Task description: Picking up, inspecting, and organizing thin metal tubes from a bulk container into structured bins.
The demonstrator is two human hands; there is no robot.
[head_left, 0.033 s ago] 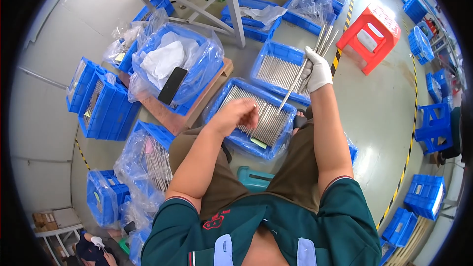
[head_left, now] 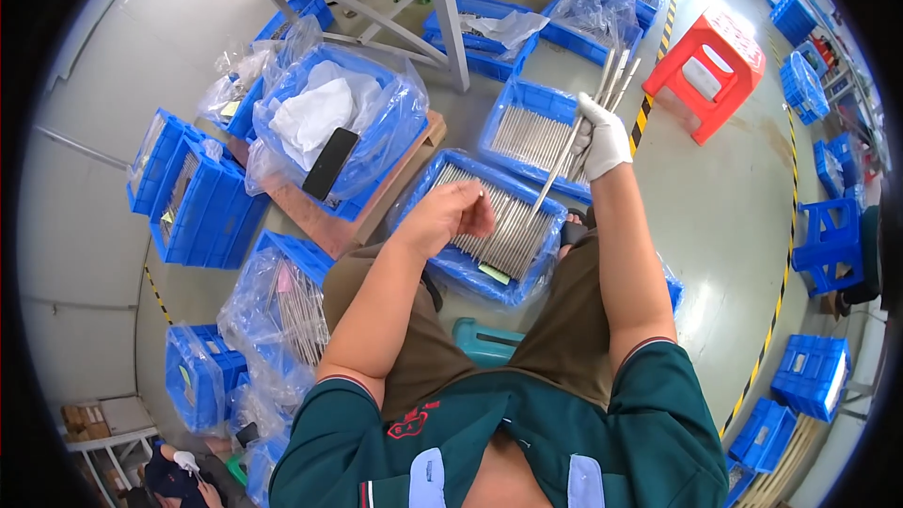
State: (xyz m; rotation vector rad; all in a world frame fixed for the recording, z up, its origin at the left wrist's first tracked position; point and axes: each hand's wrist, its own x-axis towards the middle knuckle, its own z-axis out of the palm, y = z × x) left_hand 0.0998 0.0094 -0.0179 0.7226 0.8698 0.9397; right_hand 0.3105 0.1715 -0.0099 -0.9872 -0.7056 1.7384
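Observation:
My right hand (head_left: pixel 605 139), in a white glove, is closed around several slender metal rods (head_left: pixel 616 85) whose upper ends fan out above it. One longer rod (head_left: pixel 557 167) slants from that hand down to the near blue crate. My bare left hand (head_left: pixel 453 216) hovers over this crate with its fingers curled in; whether anything is between them I cannot make out. Rows of similar metal rods (head_left: pixel 499 243) lie side by side in the plastic-lined near crate (head_left: pixel 461 275), beside a small yellow-green label (head_left: pixel 494 274). Just beyond, a second blue crate (head_left: pixel 508 94) also holds rods.
To the left, a lined blue crate (head_left: pixel 376 85) with white cloth and a black phone (head_left: pixel 329 165) rests on a wooden pallet (head_left: pixel 301 216). A red stool (head_left: pixel 701 71) stands at right. A table leg (head_left: pixel 445 19) rises behind. More blue crates (head_left: pixel 202 198) line the left.
My right hand and its rods have shifted slightly left. My left hand has risen very slightly, its fingers still curled.

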